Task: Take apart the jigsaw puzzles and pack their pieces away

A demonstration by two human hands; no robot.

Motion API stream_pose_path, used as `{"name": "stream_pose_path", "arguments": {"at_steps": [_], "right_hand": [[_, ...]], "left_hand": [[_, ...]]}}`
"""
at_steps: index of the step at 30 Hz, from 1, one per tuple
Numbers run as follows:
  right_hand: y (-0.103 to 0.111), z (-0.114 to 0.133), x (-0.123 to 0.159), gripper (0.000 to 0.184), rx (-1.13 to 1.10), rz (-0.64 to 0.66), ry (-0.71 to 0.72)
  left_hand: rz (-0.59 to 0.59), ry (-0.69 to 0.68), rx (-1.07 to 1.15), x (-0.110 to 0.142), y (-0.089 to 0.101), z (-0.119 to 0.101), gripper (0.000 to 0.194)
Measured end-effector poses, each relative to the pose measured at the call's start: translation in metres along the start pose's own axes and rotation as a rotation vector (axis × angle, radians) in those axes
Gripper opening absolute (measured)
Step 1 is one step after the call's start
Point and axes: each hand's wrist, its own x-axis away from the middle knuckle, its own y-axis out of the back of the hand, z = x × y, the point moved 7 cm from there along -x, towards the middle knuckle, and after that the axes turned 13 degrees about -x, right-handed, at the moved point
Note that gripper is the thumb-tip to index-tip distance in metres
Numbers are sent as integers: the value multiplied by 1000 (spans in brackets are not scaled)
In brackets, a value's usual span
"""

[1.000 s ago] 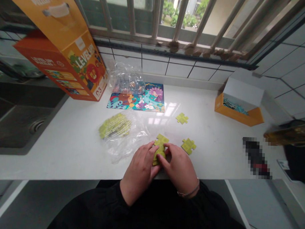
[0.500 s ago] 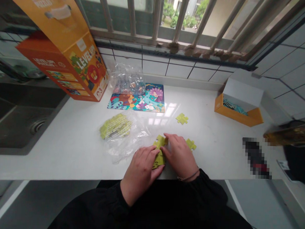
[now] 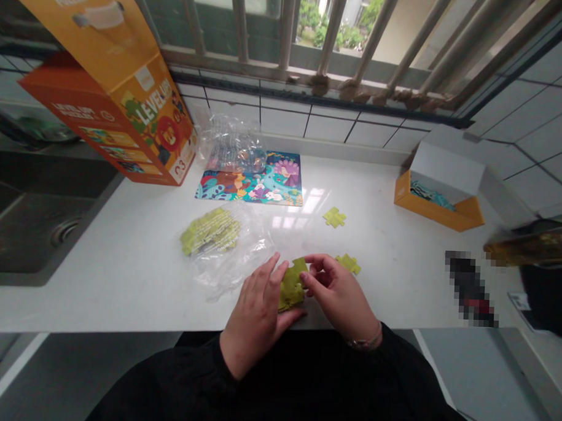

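Note:
Both hands meet at the front edge of the white counter around joined yellow-green puzzle pieces. My left hand lies with fingers wrapped on the left side of the pieces. My right hand pinches their upper right edge between thumb and fingers. A loose yellow-green piece lies just beyond my right hand, and another piece sits farther back. A clear plastic bag with several yellow-green pieces lies left of my hands.
A colourful finished puzzle lies at the back under an empty clear bag. A tall orange puzzle box stands at the back left beside a sink. A small orange box sits at right.
My right hand has drawn back from the top of the joined pieces and now pinches their right edge. The pieces look lifted and tilted. The loose piece beside my right hand shows more.

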Motion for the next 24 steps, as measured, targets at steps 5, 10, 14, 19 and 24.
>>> {"name": "stream_pose_path", "arguments": {"at_steps": [5,10,14,19,24], "right_hand": [[3,13,10,23,441,-37,170],[57,11,12,43,855,-271,313],[83,-6,14,41,919,-211,270],[90,0,3,40,887,-224,307],[96,21,-52,40,834,-348,387]], "left_hand": [[62,-43,-16,-2,-3,-4,70],[61,-36,-21,1,1,-1,79],[110,-64,-16,9,6,2,88],[106,-90,43,10,9,3,65],[85,-96,50,0,1,-1,60]]}}
